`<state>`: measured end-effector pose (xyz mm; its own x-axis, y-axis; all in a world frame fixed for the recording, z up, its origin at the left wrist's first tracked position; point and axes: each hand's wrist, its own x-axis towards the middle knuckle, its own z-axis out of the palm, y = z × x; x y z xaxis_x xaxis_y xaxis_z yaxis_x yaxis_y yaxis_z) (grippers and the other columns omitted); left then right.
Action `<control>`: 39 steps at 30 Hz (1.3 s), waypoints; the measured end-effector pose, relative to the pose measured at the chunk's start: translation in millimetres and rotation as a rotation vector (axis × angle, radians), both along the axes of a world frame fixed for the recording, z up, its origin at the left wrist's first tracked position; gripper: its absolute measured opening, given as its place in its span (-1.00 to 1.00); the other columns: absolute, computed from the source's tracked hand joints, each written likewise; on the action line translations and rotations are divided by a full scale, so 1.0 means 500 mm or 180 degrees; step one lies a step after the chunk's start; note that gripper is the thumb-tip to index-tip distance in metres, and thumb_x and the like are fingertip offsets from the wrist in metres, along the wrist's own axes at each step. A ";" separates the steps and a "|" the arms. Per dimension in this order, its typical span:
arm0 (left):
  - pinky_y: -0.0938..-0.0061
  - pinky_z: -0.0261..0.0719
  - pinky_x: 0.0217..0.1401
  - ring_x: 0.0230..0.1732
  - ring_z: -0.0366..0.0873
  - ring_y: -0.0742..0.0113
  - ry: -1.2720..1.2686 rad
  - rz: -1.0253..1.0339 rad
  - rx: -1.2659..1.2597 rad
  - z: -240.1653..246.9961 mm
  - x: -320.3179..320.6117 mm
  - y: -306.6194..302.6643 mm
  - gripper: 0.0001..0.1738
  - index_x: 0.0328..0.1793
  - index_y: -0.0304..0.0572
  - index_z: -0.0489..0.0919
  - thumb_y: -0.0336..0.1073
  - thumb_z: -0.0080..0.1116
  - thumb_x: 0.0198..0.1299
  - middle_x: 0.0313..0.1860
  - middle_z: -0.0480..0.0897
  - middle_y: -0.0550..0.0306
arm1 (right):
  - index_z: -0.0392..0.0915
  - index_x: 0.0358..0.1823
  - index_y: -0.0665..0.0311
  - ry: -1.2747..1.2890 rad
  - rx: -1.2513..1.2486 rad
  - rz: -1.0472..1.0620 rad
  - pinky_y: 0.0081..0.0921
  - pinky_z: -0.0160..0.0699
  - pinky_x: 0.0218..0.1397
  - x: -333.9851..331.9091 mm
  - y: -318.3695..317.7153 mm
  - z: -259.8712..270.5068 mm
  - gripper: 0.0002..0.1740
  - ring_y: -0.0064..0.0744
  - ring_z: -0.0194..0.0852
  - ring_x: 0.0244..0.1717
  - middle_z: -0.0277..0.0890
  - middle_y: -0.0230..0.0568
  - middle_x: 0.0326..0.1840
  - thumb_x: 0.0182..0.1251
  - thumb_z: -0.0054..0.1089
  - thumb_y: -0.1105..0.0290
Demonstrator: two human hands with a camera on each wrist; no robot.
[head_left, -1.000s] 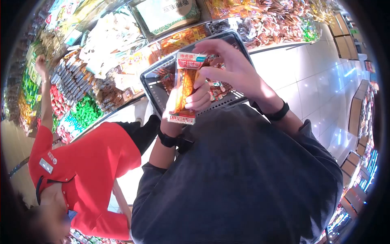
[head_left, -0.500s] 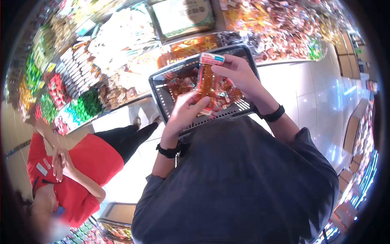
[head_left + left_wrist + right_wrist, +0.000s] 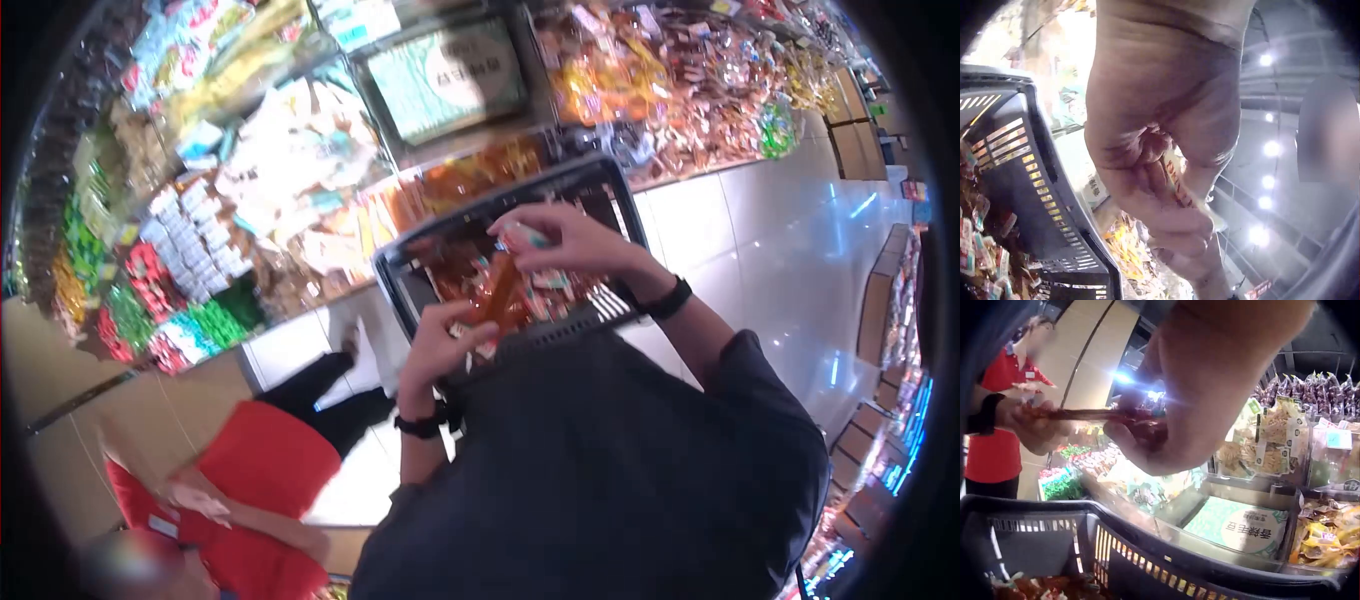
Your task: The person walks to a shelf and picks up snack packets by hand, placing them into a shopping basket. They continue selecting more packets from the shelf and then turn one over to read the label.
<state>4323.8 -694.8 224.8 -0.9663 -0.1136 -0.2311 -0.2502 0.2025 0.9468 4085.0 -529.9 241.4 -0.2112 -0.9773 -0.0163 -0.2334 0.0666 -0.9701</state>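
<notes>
A long, flat, reddish-brown snack packet (image 3: 500, 288) is held at a slant over the basket. My left hand (image 3: 437, 345) pinches its lower end; in the left wrist view a printed packet end (image 3: 1175, 181) shows between the curled fingers. My right hand (image 3: 580, 243) grips the upper end, covering most of the label. Seen nearly edge-on in the right wrist view, the packet (image 3: 1088, 415) stretches between both hands. Below is a dark plastic basket (image 3: 630, 210) with slotted walls, holding many small red-brown packets (image 3: 1044, 587).
Display bins of wrapped snacks (image 3: 195, 240) run along the far side, with a green-and-white sign (image 3: 445, 80) among them. A person in a red shirt (image 3: 270, 455) stands to the left, hands together. Cardboard boxes (image 3: 875, 290) line the right side beyond the tiled floor (image 3: 770, 230).
The right hand, loose beside the packet's top a second ago, now grips that end. The packet has tilted and come lower with both hands. The person in red has drawn an arm back from the bins.
</notes>
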 end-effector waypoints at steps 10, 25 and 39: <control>0.54 0.38 -0.77 -0.85 0.33 0.41 -0.0077 0.0224 0.4313 -0.080 -0.035 -0.062 -0.60 -0.12 -0.68 0.58 -0.29 0.22 0.20 -0.73 0.47 0.10 | 0.72 0.08 0.08 0.1005 -0.0427 0.0180 -0.51 0.54 -0.05 -0.025 -0.041 0.026 -0.46 -0.39 0.51 -0.11 0.56 -0.29 -0.14 -0.01 0.48 0.63; 0.51 0.46 -0.28 -0.30 0.59 0.33 -0.0095 0.2291 0.2899 -0.119 0.015 -0.050 -0.61 0.01 -0.16 0.52 0.00 -0.14 0.53 -0.31 0.62 0.15 | 0.54 0.11 0.41 0.3035 -0.0431 -0.0617 -0.13 0.65 0.00 -0.119 -0.335 -0.193 -0.72 0.11 0.66 -0.11 0.67 0.12 -0.09 0.54 -0.02 0.42; 0.59 0.48 -0.31 -0.34 0.58 0.46 -0.0210 0.2432 0.1740 -0.136 0.071 -0.024 -0.80 -0.05 -0.26 0.55 -0.26 0.05 0.48 -0.33 0.63 0.16 | 0.52 -0.13 0.41 0.1752 -0.0329 -0.1704 -0.09 0.48 -0.03 -0.026 -0.125 -0.183 -0.81 0.12 0.51 -0.11 0.53 0.05 -0.17 0.24 0.16 0.51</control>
